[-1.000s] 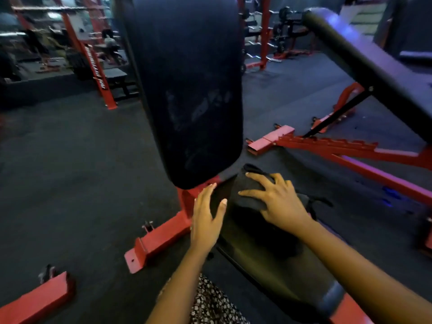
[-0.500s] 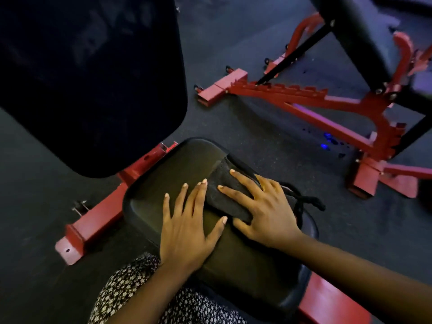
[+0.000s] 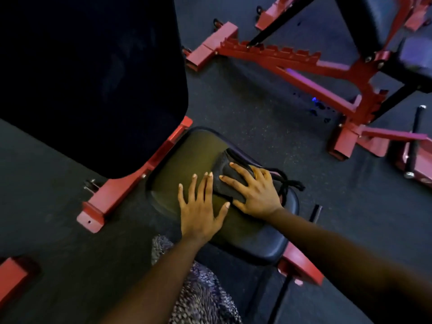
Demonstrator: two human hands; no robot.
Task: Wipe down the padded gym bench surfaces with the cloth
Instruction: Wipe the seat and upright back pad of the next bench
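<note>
Head view: I am looking down on my own bench, with both hands on its seat.
Back pad: the back pad [image 3: 93, 78] stands tall and black at the left. It is too dark to tell whether it has been wiped.
Neighbouring bench: the second bench [image 3: 304, 64], red-framed, sits well apart at the upper right, across the floor [image 3: 257, 127]. Neither hand is near it.
Seat pad: the seat pad [image 3: 187, 160] lies just below the back pad on the red frame [image 3: 131, 185].
Left hand: my left hand [image 3: 201, 211] is flat with fingers spread wide, pressing the bare seat pad and holding nothing, just beside the cloth.
Right hand: my right hand [image 3: 257, 195] lies flat on the cloth with straight, spread fingers, pressing rather than gripping.
Cloth: the cloth [image 3: 228, 183] is dark and bunched on the seat's far right part, under my right hand.
Cord: a black cord [image 3: 287, 183] trails beside the cloth. I cannot tell what it belongs to.
Done: I judge the seat wipe is in hand, though no streak shows how much is covered.
Left: probably the seat's left and near parts, then the back pad.
</note>
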